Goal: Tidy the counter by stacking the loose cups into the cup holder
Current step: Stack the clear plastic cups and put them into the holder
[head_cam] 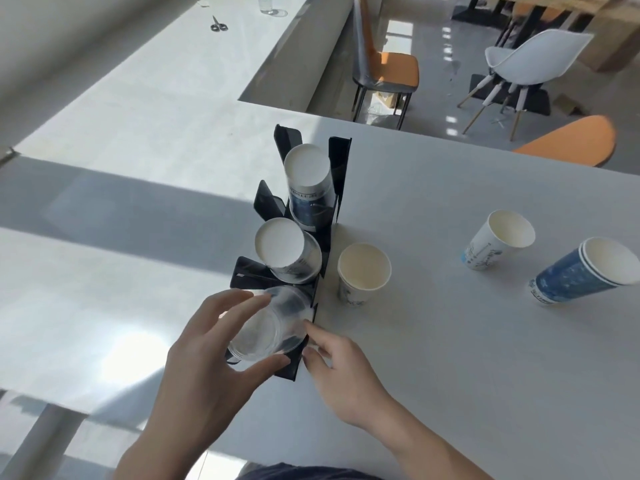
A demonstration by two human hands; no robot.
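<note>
A black cup holder (341,168) stands on the white counter (450,358). Its far slot holds an upside-down blue paper cup (308,181) and its middle slot an upside-down white paper cup (285,251). Over the near slot my left hand (211,358) grips a clear plastic cup (266,327), thumb below its rim and fingers above. My right hand (332,362) touches the holder's near right edge, fingertips against the clear cup's rim. Loose on the counter stand a white cup (362,271) beside the holder, another white cup (498,245) and a blue cup stack (585,271) at the right.
An orange chair back (571,140) rises behind the counter's far edge. On the floor beyond stand an orange-seated chair (384,64) and a white chair (530,60). A second counter at the left carries scissors (218,26) and a glass (268,3).
</note>
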